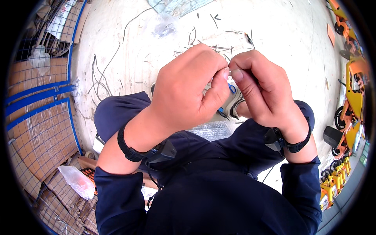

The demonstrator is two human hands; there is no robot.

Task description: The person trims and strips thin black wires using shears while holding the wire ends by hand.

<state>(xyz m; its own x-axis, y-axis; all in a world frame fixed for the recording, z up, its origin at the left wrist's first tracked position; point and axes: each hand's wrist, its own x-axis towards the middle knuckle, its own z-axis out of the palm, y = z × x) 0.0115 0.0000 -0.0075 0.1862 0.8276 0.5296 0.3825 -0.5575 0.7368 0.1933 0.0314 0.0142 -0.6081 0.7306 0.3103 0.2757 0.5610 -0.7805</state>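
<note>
My left hand [192,88] and my right hand [268,88] are raised in front of me, above my bent knees. The thumb and forefinger of each are pinched closed, and the fingertips almost meet. Between them shows a tiny pale, thin bit, too small to name. The curled fingers hide most of whatever they hold. Behind the hands, a blue loop [232,89], perhaps a tool's handle, appears near my shoe [236,106]. Cut pieces of dark wire [223,48] lie on the pale floor just beyond my fingers.
A long dark cable [102,74] lies on the floor at left. Beside it stands a blue mesh cage [70,88] with cardboard [43,137]. Yellow and orange wheeled machines [354,98] line the right. Crumpled clear plastic [162,26] lies ahead, and a silvery sheet [213,131] lies between my legs.
</note>
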